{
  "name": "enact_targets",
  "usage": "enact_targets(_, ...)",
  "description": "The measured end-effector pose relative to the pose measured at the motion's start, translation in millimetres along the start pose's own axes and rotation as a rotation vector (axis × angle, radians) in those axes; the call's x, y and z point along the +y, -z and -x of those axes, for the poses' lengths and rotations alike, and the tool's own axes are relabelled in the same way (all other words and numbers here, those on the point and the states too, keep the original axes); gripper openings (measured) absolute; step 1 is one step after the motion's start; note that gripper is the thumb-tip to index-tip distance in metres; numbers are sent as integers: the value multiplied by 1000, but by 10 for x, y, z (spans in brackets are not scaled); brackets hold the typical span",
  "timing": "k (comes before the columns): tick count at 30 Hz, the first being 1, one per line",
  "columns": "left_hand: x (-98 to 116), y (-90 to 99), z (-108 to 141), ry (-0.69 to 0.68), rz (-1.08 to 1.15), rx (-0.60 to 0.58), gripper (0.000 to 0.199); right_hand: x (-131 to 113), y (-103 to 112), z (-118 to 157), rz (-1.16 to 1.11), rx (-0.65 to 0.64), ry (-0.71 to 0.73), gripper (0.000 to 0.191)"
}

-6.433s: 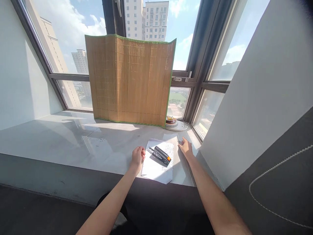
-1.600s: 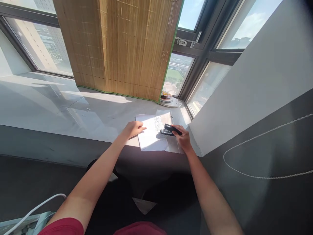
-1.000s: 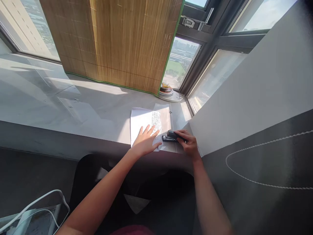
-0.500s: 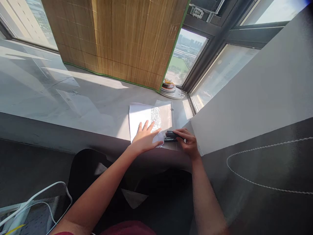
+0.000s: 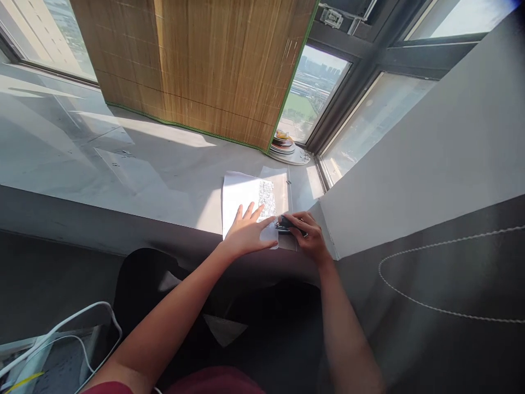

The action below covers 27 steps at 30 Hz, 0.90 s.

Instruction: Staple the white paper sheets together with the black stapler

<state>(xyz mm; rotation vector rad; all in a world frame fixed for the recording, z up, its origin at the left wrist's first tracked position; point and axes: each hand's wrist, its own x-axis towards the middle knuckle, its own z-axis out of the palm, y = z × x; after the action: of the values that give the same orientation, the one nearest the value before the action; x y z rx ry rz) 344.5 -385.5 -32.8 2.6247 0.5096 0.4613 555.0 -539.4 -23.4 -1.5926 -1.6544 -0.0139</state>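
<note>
White paper sheets (image 5: 240,191), with a block of dark writing along the right part, lie on the pale window ledge. My left hand (image 5: 246,232) rests flat on their lower part, fingers spread. At the paper's right edge my right hand (image 5: 308,232) is closed around a black stapler (image 5: 285,222). The stapler's front end meets the edge of the sheets, close to my left fingertips. A translucent sheet or sleeve (image 5: 283,191) shows on the ledge beyond the right edge of the paper.
Stacked plates (image 5: 285,149) stand in the window corner. A bamboo blind (image 5: 197,65) hangs over the back of the ledge (image 5: 172,169). A white wall (image 5: 410,158) rises at the right. White cables (image 5: 94,306) and a grey box-like object (image 5: 57,361) are at the lower left.
The paper has shifted slightly right under my left hand. Its right edge now meets the stapler's front, and my right hand has moved a little left and up with the stapler.
</note>
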Motion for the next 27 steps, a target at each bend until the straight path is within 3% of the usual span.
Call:
enact_targets(13,41,-24,-34,14,-5,-26,86,-28,-88,46,349,-56,40,50)
enact_targets(27,39,-57,-25,7,32,10,83,-219,-197,65,347,33,-74,47)
